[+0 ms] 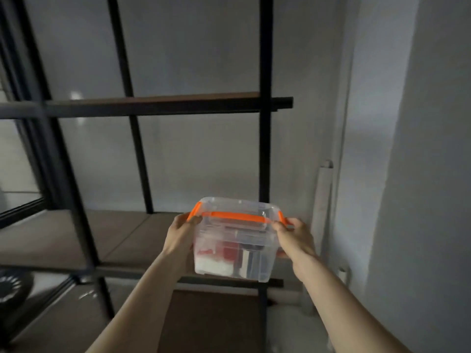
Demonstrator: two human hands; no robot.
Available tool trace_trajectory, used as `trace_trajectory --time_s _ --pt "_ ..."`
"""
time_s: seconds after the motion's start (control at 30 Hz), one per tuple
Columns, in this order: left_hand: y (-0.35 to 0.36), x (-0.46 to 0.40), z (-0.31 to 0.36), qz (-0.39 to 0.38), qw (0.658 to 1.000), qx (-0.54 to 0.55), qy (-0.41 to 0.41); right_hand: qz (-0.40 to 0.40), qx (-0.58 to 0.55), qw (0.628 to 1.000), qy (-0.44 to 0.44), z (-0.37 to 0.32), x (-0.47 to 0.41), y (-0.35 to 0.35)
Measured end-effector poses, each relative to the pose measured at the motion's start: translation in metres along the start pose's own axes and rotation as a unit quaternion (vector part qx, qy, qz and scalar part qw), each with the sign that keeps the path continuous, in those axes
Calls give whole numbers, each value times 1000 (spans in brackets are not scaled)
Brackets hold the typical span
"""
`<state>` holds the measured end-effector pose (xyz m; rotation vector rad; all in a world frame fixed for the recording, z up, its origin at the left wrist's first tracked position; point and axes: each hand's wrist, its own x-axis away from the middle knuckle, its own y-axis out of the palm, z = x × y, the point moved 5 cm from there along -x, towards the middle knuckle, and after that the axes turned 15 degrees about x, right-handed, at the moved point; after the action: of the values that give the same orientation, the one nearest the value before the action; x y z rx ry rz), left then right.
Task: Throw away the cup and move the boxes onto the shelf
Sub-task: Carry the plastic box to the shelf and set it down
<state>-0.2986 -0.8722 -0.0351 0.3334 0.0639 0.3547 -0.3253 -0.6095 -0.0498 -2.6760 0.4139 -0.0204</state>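
Observation:
A clear plastic box (235,248) with an orange handle and orange side clips is held up in front of the black-framed shelf (122,238). My left hand (179,235) grips its left side and my right hand (297,236) grips its right side. Red, white and metallic items show through its walls. The box hangs over the front right part of the wooden middle board, just left of the right post (265,154). No cup is in view.
A higher shelf board (158,103) runs across above. The grey wall (420,149) stands close on the right, with a white pipe (323,200) beside the post. A dark round object (12,289) sits low at the left. A lower board (211,319) lies below.

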Motion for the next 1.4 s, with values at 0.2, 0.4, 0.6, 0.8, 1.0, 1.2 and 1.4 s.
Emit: trace_trajectory --time_s 0.2,0.4,0.6,0.8,1.0,1.2,1.4 --pt "-81 -50 -2 62 998 -22 11 -57 14 998 -23 -24 -11 94" --pt "-133 -151 -24 50 999 11 -12 -58 58 996 -41 -46 -57 189" --pt "-180 -284 -27 22 999 31 -36 -31 106 994 -13 -77 -126 299" --pt "-203 -393 -45 15 997 -8 -82 -21 141 989 37 -82 -181 375" --pt "-228 -455 -90 19 989 -69 -130 -62 162 981 83 -51 -217 428" --pt "-253 -491 -143 17 978 -136 -157 -119 158 972 129 -15 -237 474" --pt "-270 -514 -180 -2 964 -195 -181 -159 189 960 129 15 -249 511"
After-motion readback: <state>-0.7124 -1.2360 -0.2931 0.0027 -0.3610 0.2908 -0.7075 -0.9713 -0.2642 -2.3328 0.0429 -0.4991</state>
